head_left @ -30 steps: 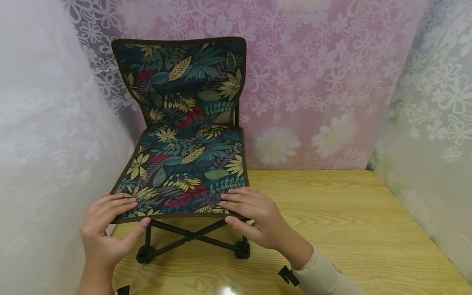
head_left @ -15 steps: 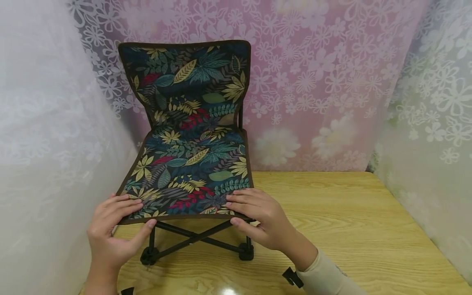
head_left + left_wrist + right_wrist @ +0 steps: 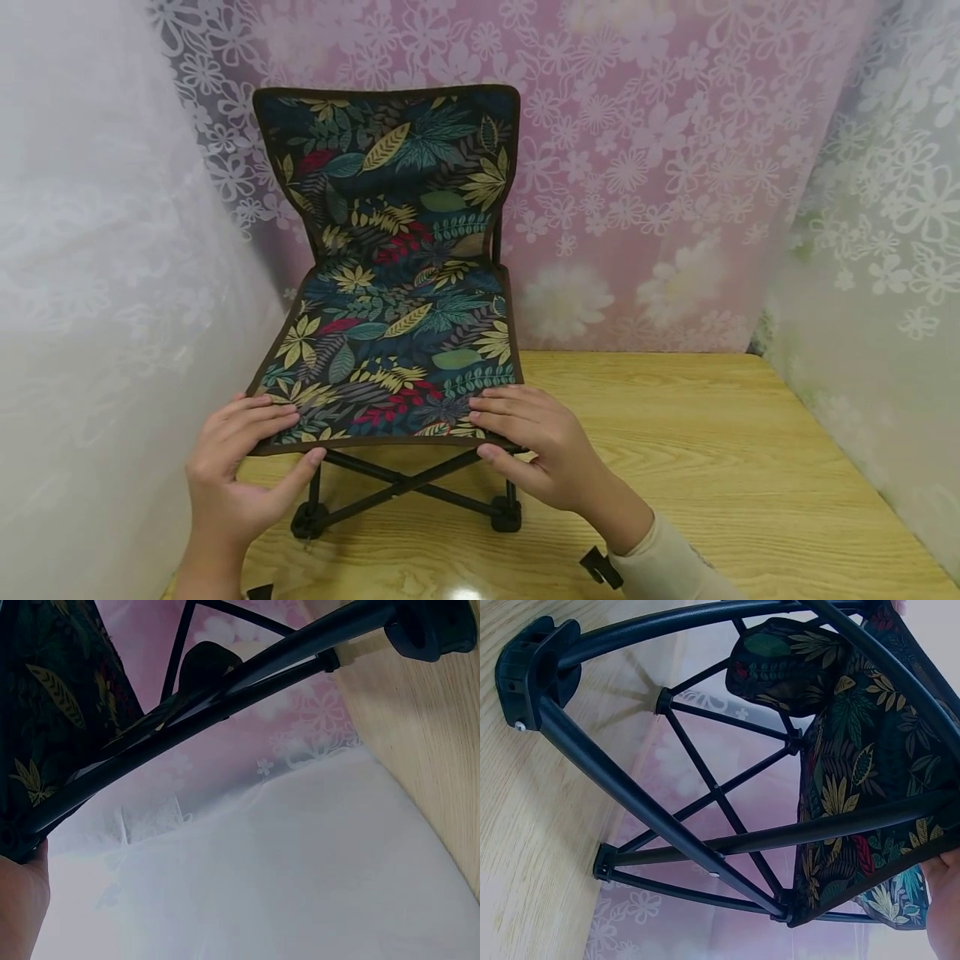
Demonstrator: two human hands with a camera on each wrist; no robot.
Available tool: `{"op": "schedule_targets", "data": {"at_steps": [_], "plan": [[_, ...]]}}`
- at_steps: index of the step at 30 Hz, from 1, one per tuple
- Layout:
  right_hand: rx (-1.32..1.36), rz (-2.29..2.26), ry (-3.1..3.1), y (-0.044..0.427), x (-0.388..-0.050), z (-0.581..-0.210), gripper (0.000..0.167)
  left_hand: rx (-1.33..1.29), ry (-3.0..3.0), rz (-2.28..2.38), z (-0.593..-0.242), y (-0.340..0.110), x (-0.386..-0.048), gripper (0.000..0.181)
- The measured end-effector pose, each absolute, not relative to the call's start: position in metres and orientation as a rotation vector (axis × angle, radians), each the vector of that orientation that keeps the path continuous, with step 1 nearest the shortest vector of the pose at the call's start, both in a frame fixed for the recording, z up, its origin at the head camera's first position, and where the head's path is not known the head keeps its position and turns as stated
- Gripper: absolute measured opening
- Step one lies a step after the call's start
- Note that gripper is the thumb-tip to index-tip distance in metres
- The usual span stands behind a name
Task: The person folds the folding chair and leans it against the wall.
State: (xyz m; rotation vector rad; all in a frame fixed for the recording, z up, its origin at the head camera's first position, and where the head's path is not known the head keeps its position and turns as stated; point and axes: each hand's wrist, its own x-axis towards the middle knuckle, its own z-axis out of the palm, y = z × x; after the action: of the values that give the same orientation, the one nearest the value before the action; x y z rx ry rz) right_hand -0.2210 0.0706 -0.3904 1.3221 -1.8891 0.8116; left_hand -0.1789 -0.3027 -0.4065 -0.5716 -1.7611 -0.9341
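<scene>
A small folding chair with dark leaf-print fabric and black tube legs stands unfolded on the wooden table, backrest at the far side. My left hand grips the front left corner of its seat, fingers on top and thumb at the front edge. On the front right corner, my right hand holds the seat the same way. The left wrist view shows a black leg tube beside part of my hand. Under the seat, the right wrist view shows crossed legs and a hanging fabric flap.
The wooden table extends to the right of the chair. A pink flowered curtain hangs behind it. Whitish sheeting stands close along the left side, and a pale flowered sheet bounds the right.
The chair has shifted slightly to the right, feet included, with both hands moving along on its front corners. The camera view has also shifted a little.
</scene>
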Motion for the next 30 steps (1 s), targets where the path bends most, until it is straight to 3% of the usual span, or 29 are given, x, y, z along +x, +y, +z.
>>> {"op": "schedule_targets", "data": {"at_steps": [30], "plan": [[1.330, 0.796, -1.892, 0.0733, -0.2193, -0.3899, 0.036, -0.558, -1.802, -0.918, -0.4073, -0.3054, -0.1774, 0.046]]}}
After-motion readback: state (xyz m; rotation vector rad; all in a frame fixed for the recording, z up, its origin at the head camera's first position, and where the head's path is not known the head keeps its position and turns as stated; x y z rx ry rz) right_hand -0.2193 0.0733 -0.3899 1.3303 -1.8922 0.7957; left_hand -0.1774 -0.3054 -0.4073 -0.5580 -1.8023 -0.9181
